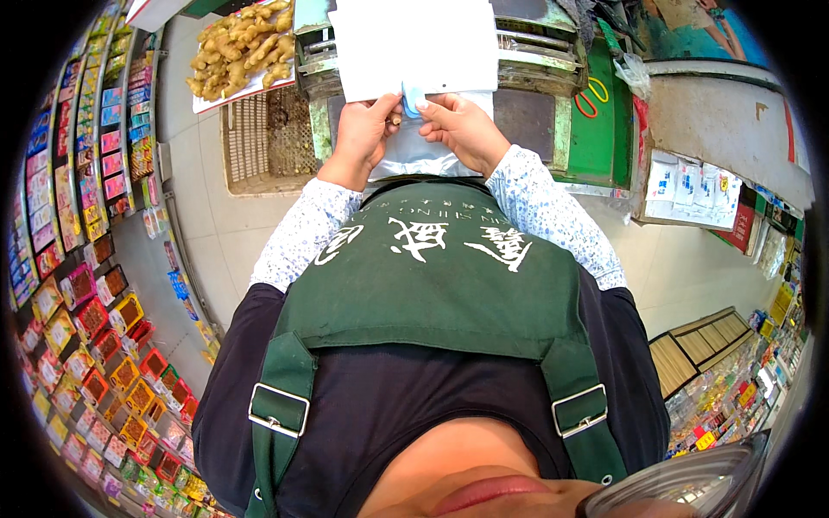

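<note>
My left hand (364, 134) and my right hand (465, 129) meet in front of my apron, at the near edge of a white sheet (414, 43). Between the two thumbs is a small light-blue piece (413, 97), its exact kind unclear. The right thumb and fingers pinch its right side. My left hand is closed, thumb tip against the piece's left side; what its curled fingers hold is hard to make out, though a small brownish tip shows there. Beneath both hands lies a pale plastic bag (414, 162), partly hidden by the hands and apron.
Ginger roots (242, 52) are heaped on a tray at the far left, above a beige plastic crate (250, 142). Scissors with orange and yellow handles (591, 97) lie on a green surface to the right. Shelves of packaged goods (112, 345) line the left; white packets (691, 190) lie right.
</note>
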Tool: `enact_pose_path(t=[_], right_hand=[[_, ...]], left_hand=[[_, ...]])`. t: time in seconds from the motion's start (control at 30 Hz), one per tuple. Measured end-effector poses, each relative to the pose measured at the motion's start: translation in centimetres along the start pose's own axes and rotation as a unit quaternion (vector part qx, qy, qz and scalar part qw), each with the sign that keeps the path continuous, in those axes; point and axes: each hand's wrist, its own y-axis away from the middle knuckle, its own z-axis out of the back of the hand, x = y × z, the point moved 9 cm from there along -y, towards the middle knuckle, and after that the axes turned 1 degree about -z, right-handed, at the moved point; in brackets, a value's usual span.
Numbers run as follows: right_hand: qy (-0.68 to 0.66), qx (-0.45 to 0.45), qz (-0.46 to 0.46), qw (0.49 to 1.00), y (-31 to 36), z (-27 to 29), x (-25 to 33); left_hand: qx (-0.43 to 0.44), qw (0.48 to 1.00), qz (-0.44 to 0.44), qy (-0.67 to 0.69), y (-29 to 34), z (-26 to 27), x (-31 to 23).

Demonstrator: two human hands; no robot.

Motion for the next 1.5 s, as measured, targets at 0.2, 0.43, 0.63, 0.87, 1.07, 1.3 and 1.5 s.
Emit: enact_pose_path(t=[0.2, 0.43, 0.63, 0.87, 1.07, 1.3, 1.5], right_hand=[[-0.031, 0.029, -0.001, 0.999, 0.0, 0.1, 0.3], [0.064, 0.062, -0.009, 0.996, 1.2, 0.8, 0.5], [0.587, -0.076, 0.242, 0.769, 8.0, 4.0, 5.3], [0.665, -0.238, 0.312, 0.635, 10.3, 11.1, 8.0], [0.677, -0.255, 0.299, 0.622, 10.1, 10.8, 8.4], [0.619, -0.315, 0.423, 0.582, 13.0, 5.5, 11.1], [0.66, -0.115, 0.499, 0.55, 14.7, -5.7, 9.9]], left_hand=[[0.007, 1.0, -0.023, -0.016, -0.5, 0.0, -0.7], [-0.005, 0.999, -0.017, -0.038, -1.1, -0.5, 0.2], [0.027, 0.991, 0.044, -0.123, -1.4, 0.5, 0.3], [0.194, 0.791, -0.237, -0.53, -0.5, -7.3, -9.1], [0.124, 0.565, -0.384, -0.72, -7.9, -11.8, -16.7], [0.274, 0.402, -0.224, -0.844, -4.4, -11.6, -14.0], [0.289, 0.431, -0.493, -0.698, 9.5, -12.0, -10.6]])
